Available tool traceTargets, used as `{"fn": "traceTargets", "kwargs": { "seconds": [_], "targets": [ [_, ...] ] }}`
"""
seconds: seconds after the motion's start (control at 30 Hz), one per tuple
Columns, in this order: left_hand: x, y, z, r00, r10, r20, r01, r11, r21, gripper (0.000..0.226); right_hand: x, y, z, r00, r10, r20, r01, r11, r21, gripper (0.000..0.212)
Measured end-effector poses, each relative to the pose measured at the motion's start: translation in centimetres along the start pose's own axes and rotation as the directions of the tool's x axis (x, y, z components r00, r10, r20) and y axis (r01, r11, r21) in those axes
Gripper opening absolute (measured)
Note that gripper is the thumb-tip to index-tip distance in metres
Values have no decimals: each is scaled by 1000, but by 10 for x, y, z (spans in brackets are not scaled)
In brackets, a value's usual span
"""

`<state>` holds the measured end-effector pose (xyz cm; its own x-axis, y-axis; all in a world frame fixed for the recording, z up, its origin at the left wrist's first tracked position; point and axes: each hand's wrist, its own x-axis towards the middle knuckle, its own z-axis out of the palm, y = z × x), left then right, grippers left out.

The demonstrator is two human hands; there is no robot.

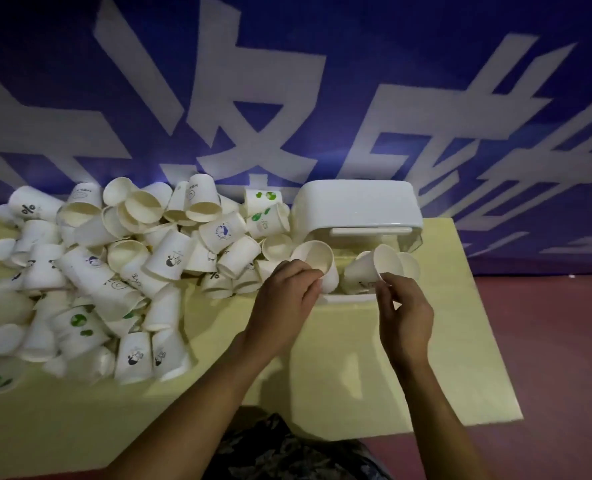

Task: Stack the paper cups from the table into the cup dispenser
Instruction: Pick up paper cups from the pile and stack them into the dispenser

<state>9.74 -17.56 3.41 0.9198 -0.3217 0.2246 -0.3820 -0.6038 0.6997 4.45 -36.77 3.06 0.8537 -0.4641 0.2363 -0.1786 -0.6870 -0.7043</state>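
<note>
Both bare forearms reach forward toward the dispenser [357,209]. The left hand [284,299] sits at its front left, fingers curled, pinching a cup [317,261]. The right hand [405,313], at its front right, pinches another cup's [374,268] rim.

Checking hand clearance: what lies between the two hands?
In the head view, between the left hand and right hand sits the dispenser's white front edge; both held cups hang above it.

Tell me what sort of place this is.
Probably an event or exhibition space, not a kitchen: a blue banner with big white characters hangs behind a pale yellow table heaped with loose paper cups, over a reddish floor.
</note>
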Motion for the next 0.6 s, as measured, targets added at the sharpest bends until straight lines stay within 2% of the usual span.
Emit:
{"fn": "traceTargets", "kwargs": {
  "seconds": [0.1,0.27,0.47,0.6],
  "targets": [
    [19,29,26,999,31,17,-31,1000,-6,15,19,30,-25,995,-91,-28,87,989,-122,11],
    [47,59,72,995,27,94,-33,997,67,16,50,70,-48,989,-136,49,144,966,-214,12],
    [60,63,117,955,-111,275,45,970,237,20,76,112,-48,947,-191,258,255,936,-242,8],
    [65,60,139,914,-203,352,28,896,444,19,86,136,-33,879,-206,430,358,881,-310,11]
  ]
}}
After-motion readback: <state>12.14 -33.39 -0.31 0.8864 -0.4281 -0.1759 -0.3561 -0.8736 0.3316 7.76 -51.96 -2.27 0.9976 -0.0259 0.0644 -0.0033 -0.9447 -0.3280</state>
